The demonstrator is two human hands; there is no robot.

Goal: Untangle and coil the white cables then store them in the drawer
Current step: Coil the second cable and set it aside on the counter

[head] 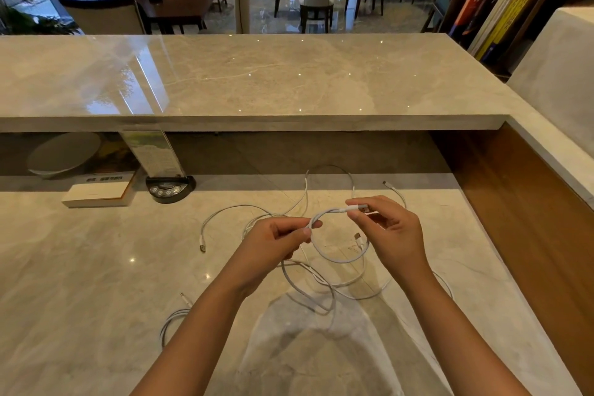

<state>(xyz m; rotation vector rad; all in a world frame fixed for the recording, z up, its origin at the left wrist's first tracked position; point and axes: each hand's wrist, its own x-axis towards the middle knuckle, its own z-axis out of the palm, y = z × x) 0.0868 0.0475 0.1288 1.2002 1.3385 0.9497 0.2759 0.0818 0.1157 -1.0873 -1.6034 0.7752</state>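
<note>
Hands above desk [96, 267]: L hand [273, 244] pinches white cable [337, 259] loop, R hand [390, 231] pinches its plug end.

- White cables [324, 280]: at lower centre we lose several strands behind the forearms.
- Book [99, 191], left of centre: we cannot read its small cover print.
- Leaflet stand [151, 151]: top hidden under the counter ledge.
</note>
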